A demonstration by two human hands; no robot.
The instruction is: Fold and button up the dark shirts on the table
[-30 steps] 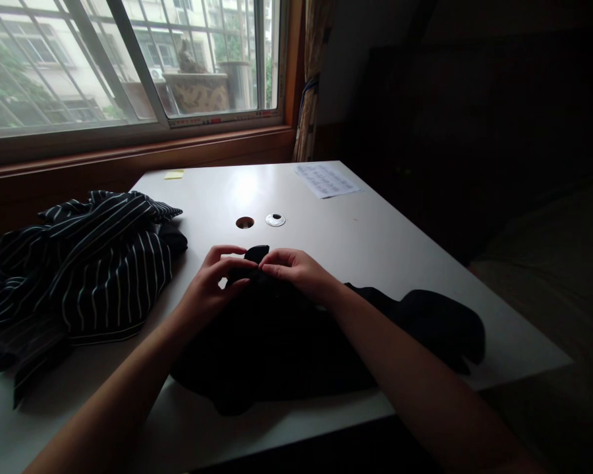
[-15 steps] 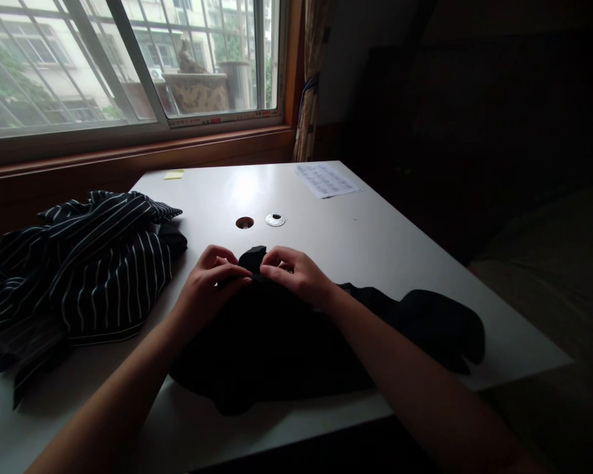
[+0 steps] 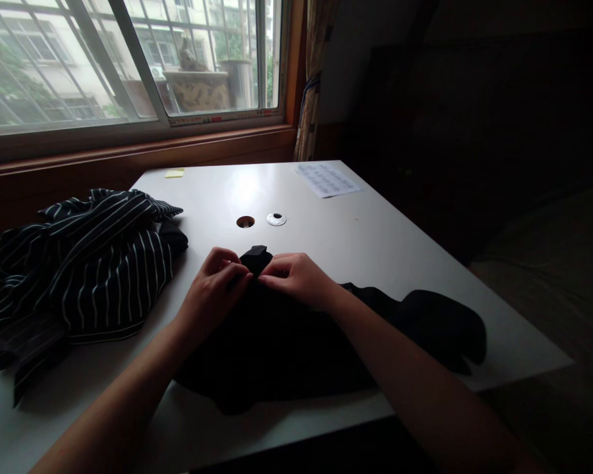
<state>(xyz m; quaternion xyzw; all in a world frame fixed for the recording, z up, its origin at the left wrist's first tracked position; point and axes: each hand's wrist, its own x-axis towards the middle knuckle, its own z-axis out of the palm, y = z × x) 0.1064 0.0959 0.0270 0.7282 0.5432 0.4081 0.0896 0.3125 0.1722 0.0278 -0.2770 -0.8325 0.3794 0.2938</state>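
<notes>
A black garment lies spread on the white table, one sleeve-like end reaching out to the right. Its upper edge, which looks like a collar, stands up between my two hands. My left hand pinches the cloth from the left with thumb and fingers. From the right, my right hand pinches the same edge, its fingertips close to those of the left. Whether a button or other small part is between the fingers is too dark to tell.
A heap of black-and-white striped clothing lies at the left. On the white table are a printed sheet, a yellow note, a round cable hole and its loose cover. A barred window is behind.
Both hands have shifted slightly downward at the garment's edge. The right fingers have closed in more tightly, and the fingertips of both hands remain near each other.
</notes>
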